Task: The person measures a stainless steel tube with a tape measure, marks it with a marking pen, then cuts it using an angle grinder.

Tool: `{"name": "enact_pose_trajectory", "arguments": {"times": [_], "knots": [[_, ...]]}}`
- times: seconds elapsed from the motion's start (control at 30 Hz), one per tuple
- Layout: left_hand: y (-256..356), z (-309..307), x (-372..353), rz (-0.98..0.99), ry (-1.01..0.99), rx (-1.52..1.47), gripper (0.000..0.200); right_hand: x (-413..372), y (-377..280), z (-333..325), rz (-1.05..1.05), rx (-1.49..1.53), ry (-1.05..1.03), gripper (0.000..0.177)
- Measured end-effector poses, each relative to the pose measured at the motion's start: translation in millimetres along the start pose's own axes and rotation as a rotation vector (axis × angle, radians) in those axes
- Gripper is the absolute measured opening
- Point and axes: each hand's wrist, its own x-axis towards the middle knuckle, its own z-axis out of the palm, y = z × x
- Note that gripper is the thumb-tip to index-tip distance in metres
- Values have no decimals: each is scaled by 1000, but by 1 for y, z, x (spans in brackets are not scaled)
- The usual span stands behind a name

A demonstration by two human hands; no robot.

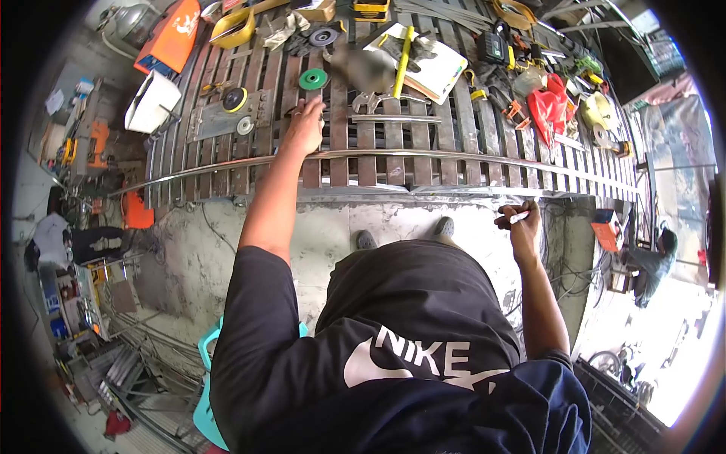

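Observation:
My left hand [305, 127] reaches over the slatted metal bench, fingers stretched forward and nothing visible in them. Just beyond its fingertips lies a green grinding disc [312, 79]. A long shiny metal tube [423, 153] runs across the front of the bench, passing by my left wrist. My right hand [526, 225] is low, off the bench's front edge, with its fingers closed around a marker pen [519, 217]. A shorter metal tube [396, 119] lies on the slats to the right of my left hand, below an adjustable wrench [370, 101].
An open notebook [439, 72] with a yellow stick-like tool [404, 60] lies at the back. A red plastic bag [547, 110] sits right, a metal plate [227, 117] left. An orange box [168, 36] stands far left. A person [656, 261] is at far right.

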Motion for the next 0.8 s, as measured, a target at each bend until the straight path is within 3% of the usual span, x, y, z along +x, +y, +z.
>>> {"name": "enact_pose_trajectory", "arguments": {"times": [0.03, 0.13, 0.17, 0.3, 0.4, 0.63, 0.8], "knots": [[0, 5, -1, 60, -47, 100, 55, -6, 5, -3, -6, -6, 21, 32], [26, -5, 2, -79, -156, 214, 54, -21, 15, -10, -19, -49, 66, 31], [37, -8, 3, -98, -65, 212, 47, -24, 19, -13, -19, -65, 67, 31], [88, -16, 47, -81, 66, -184, 38, -25, 30, -23, -76, -200, 57, 27], [136, -3, 94, -157, 93, -370, 44, -19, 8, -18, -92, -323, 43, 26], [190, 47, 185, -348, -29, -232, 51, 25, -14, -33, -300, -541, -45, 31], [198, 71, 228, -548, -54, -139, 56, 72, -5, -61, -259, -584, -177, 35]]}}
